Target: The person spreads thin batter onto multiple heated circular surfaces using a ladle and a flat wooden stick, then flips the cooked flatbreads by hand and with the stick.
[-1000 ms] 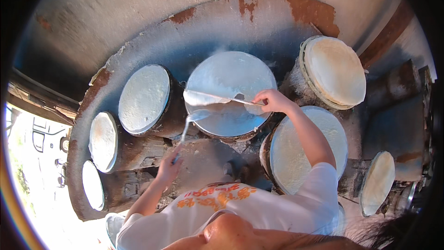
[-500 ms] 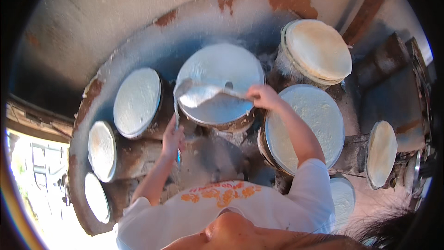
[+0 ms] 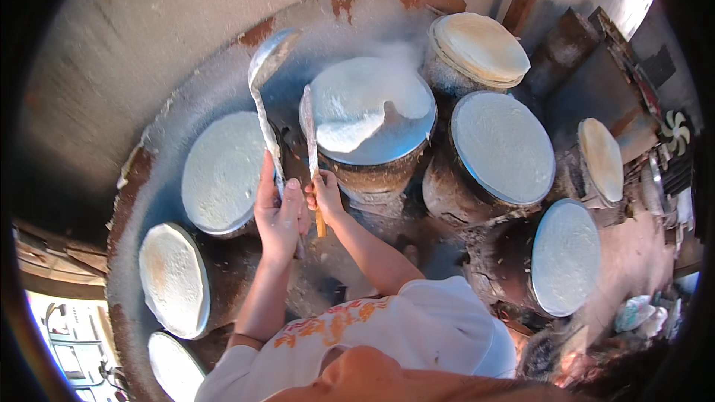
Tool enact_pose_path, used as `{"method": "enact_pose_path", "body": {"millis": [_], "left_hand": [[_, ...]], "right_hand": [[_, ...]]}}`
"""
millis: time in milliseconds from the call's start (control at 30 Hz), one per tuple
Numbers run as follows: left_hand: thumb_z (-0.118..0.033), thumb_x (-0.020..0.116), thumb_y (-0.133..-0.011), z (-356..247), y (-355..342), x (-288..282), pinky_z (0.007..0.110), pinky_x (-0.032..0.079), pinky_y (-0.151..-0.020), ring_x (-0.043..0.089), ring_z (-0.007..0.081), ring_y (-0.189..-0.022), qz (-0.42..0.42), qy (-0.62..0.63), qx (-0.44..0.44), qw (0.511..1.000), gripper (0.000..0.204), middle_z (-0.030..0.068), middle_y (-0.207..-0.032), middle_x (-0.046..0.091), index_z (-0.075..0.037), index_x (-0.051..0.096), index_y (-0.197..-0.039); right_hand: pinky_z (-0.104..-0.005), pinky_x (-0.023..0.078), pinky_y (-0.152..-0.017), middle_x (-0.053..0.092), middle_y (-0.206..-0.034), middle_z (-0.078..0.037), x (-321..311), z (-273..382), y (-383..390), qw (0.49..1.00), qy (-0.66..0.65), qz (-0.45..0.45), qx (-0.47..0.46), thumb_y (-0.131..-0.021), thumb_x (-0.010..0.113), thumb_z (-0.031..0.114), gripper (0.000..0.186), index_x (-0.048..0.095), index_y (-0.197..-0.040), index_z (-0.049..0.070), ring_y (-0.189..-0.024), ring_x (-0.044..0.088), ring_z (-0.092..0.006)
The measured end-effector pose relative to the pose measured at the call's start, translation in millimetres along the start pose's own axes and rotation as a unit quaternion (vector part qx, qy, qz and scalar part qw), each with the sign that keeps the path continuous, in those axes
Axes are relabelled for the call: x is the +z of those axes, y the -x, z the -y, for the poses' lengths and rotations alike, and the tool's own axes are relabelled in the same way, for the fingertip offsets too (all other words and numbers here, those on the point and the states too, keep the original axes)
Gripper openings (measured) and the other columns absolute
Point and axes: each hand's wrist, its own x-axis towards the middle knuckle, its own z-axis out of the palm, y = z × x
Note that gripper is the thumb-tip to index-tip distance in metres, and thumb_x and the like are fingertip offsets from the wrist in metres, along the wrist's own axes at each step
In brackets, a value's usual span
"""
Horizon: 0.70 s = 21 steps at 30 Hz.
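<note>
My left hand (image 3: 278, 217) is closed round the long handle of a ladle (image 3: 272, 59), its bowl raised above the far left side of the middle round griddle (image 3: 396, 145). In my right hand (image 3: 326, 195) is a narrow flat-bladed spatula (image 3: 310, 130) with a yellow-brown handle, blade pointing up, close beside the ladle's handle. On that griddle lies a thin white batter sheet (image 3: 365, 89). It has a torn edge and a thick white fold at the front left, with dark griddle surface showing at the front right. Steam rises at its back.
Several other griddles surround me, including white-coated ones at the left (image 3: 220, 171) and right (image 3: 503, 147). A stack of browned flatbreads (image 3: 481, 48) stands at the back right. A curved, rusty-edged metal wall (image 3: 179, 115) runs behind the griddles. A small fan (image 3: 676, 130) is at far right.
The ladle has risen off the middle griddle. My right hand has moved left and down, away from the griddle, bringing the spatula upright beside the ladle. The view has shifted to the right.
</note>
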Motion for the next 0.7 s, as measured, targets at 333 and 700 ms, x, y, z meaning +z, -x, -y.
{"method": "enact_pose_path", "body": {"millis": [333,700], "left_hand": [[-0.006,0.045,-0.096,-21.2,13.3,-51.5,0.021,0.03,-0.035,0.032,0.0031,-0.04,0.057,0.091,-0.029,0.994,0.057,-0.0038,-0.056,0.038,-0.01,0.02,-0.147],[-0.004,0.045,-0.096,-1.6,12.3,-37.3,0.021,0.028,-0.034,0.03,0.0025,-0.04,0.065,0.056,-0.107,0.991,0.058,-0.0039,-0.055,0.036,-0.013,0.021,-0.147]], "right_hand": [[-0.0219,0.028,-0.039,0.043,-0.068,0.002,-33.7,31.4,78.7,0.978,-0.047,-0.185,-0.088,-0.097,0.048,0.022,0.028,0.044,-0.125,0.02,-0.046,0.035,-0.0063],[-0.0244,0.035,-0.035,0.052,-0.069,-0.005,-142.8,59.7,128.6,0.97,0.179,-0.155,-0.06,-0.097,0.047,0.021,0.041,0.041,-0.137,0.019,-0.041,0.043,-0.01]]}}
